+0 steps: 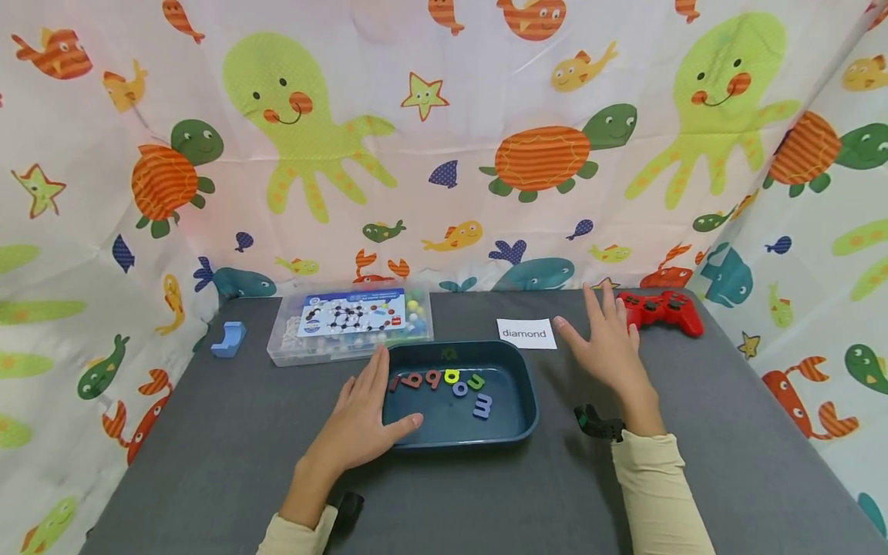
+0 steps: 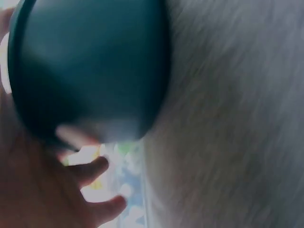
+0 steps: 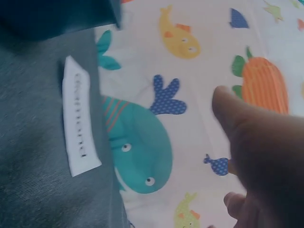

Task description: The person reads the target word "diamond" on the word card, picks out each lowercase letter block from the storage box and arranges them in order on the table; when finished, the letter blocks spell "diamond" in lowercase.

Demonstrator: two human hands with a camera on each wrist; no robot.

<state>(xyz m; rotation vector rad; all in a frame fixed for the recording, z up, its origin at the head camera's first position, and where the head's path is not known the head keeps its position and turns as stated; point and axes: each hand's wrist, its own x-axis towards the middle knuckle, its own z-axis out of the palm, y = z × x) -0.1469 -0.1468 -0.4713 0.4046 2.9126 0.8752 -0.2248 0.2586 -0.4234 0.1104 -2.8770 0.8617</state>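
Note:
A dark teal tray (image 1: 458,445) stands mid-table with several coloured plastic letters in it, among them a blue "m" (image 1: 482,406), a blue "o" (image 1: 459,389) and a green letter (image 1: 475,381). Along its left end lies my left hand (image 1: 364,416), fingers extended and thumb spread over the near corner. The left wrist view has the tray (image 2: 90,61) beside that hand (image 2: 42,190), blurred. My right hand (image 1: 610,351) is raised with fingers spread, right of a white card (image 1: 527,334) printed "diamond". The right wrist view includes the card (image 3: 80,118) and the hand (image 3: 270,152), holding nothing.
Behind the tray at left is a clear plastic box (image 1: 284,339) with a molecule-model label and small balls. A light blue block (image 1: 229,339) lies farther left. A red game controller (image 1: 662,310) sits at the back right, against the patterned cloth (image 1: 458,193).

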